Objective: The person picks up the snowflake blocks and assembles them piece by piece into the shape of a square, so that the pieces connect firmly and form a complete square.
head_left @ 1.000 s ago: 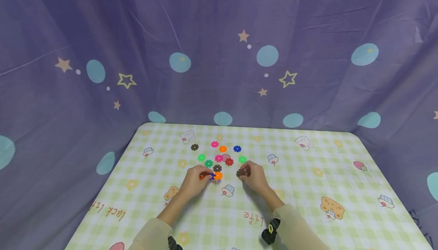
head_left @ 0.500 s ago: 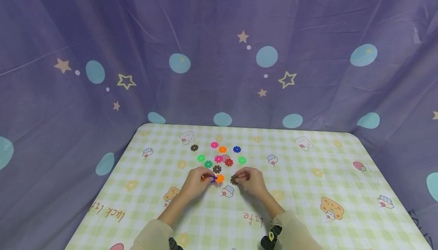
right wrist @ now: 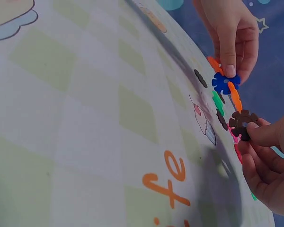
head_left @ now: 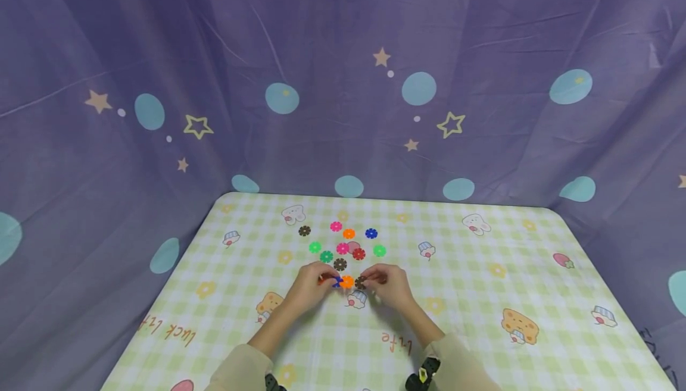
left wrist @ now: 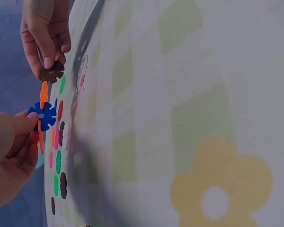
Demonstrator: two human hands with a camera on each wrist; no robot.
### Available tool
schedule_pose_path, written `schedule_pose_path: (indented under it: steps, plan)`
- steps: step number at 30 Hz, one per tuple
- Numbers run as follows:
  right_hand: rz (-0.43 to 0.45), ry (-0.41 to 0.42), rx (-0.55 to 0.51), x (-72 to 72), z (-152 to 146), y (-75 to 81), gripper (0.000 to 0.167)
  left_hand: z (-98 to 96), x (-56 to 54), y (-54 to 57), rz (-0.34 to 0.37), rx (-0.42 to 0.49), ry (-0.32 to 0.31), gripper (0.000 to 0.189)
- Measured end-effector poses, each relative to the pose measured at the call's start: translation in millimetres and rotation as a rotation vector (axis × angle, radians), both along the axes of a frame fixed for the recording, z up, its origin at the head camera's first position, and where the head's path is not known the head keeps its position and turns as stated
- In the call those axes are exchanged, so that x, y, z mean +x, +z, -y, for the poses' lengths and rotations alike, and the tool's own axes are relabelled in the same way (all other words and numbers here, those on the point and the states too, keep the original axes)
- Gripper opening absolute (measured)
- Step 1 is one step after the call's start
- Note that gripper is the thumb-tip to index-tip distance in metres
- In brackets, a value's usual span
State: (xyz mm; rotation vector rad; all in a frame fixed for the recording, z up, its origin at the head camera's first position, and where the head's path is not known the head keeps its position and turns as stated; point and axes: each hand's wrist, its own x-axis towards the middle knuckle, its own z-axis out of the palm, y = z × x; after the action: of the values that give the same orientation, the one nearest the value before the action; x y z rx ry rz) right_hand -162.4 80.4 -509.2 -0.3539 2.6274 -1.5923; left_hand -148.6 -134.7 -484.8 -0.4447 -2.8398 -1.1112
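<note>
In the head view, ten loose, notched, round plastic discs (head_left: 342, 249) lie on the checked tablecloth (head_left: 461, 272): two brown, two pink, two light green, one each orange, blue, red and dark green. In the left wrist view, the left hand's (left wrist: 12, 153) curled fingers pinch one blue notched disc (left wrist: 47, 117) joined to two orange notched discs (left wrist: 44, 93). In the right wrist view, the right hand (right wrist: 270, 156) pinches one brown notched disc (right wrist: 239, 121) beside an orange one; contact is unclear.

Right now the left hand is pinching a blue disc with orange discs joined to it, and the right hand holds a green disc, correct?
No: the right hand holds a brown disc, not a green one, as the right wrist view shows. The left hand does pinch a blue disc with orange discs joined to it.
</note>
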Motion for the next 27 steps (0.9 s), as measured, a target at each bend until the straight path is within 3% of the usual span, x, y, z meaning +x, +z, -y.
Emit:
schedule_pose_path:
  steps: [9,17,27]
  plan:
    - [-0.039,-0.051,-0.021,5.6,2,2.7,0.012,-3.0,3.2,2.0,-0.016,0.004,-0.016,0.012]
    - [-0.121,-0.107,-0.071,11.5,5,5.3,0.011,-7.0,5.2,1.9,-0.115,0.032,-0.021,0.008]
    - [-0.139,-0.103,-0.132,18.4,7,6.8,0.010,-10.4,10.6,-1.1,-0.244,0.042,-0.026,0.007]
